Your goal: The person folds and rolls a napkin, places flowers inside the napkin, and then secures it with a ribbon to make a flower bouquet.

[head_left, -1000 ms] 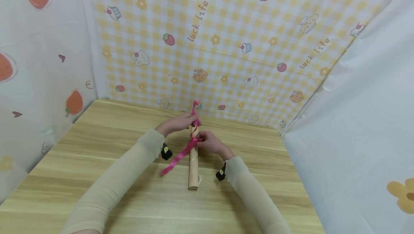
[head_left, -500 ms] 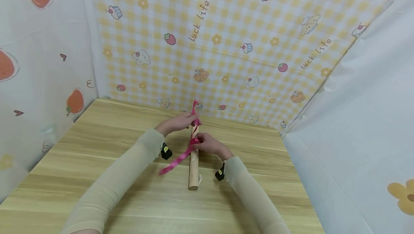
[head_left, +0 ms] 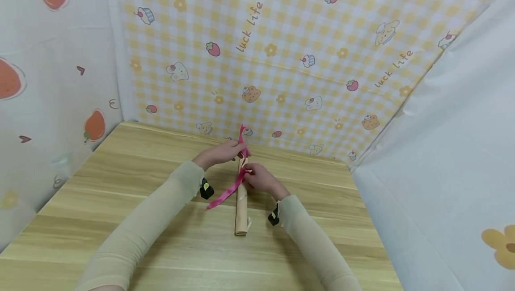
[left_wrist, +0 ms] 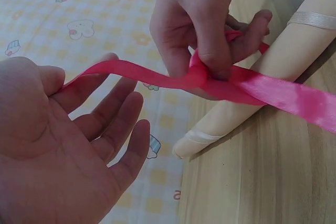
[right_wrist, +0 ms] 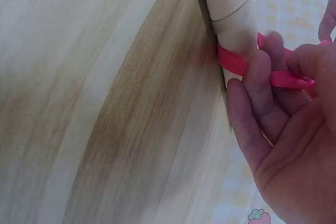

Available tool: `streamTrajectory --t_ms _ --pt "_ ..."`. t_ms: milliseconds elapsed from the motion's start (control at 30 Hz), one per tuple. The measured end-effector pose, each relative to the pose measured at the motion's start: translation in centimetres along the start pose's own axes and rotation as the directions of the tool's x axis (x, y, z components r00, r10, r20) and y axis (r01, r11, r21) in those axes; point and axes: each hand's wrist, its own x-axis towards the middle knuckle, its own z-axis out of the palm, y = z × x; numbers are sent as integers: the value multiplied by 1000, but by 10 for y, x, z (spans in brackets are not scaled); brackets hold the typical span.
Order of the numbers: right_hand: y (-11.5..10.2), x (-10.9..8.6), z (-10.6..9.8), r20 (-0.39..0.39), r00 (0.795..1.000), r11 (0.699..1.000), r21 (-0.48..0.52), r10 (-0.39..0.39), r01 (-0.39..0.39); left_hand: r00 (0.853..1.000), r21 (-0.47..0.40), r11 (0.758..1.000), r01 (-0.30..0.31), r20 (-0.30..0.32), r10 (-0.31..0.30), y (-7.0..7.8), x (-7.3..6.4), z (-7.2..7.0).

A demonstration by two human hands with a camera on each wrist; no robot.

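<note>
A beige roll (head_left: 241,212) with thin pale bands lies lengthwise on the table, near end toward me. Around it runs a pink ribbon (right_wrist: 231,60), seen as a loop in the right wrist view. My left hand (left_wrist: 68,145) pinches one ribbon end between thumb and index finger, the other fingers loosely bent. At the crossing close over the roll, my right hand (head_left: 262,178) pinches the ribbon with thumb and fingers. The ribbon's loose tail (head_left: 225,194) slants down to the left across the roll. Fingers partly hide the crossing.
The wood-grain table (head_left: 169,246) meets a yellow checked cloth wall (head_left: 289,76) just beyond my hands. White cloth walls stand at the left (head_left: 52,85) and right (head_left: 454,148). A small whitish piece (head_left: 249,223) sticks out beside the roll's near end.
The ribbon's loose tail has been drawn up and right, toward the crossing. My right hand dipped slightly, then rose again with the ribbon. My left hand stays in place.
</note>
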Motion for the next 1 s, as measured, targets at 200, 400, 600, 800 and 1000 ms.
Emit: streamTrajectory --t_ms 200,400,600,800,1000 --pt "-5 -2 -5 -28 1000 1000 1 -13 13 1000 -15 1000 -16 4 16 1 -1 -1" --pt "-8 -4 -12 -21 1000 998 63 -19 20 1000 -24 1000 -18 3 18 1 -4 -2" --pt "-9 -9 -16 -18 1000 997 72 -9 10 1000 -24 1000 -5 1 5 -1 -6 -2" --pt "-11 -11 -21 -73 997 998 64 0 4 1000 -23 1000 5 6 -5 -1 -9 -3" --pt "-9 -11 -27 -110 992 908 -418 -69 17 1000 -16 1000 -13 3 13 0 -9 -4"
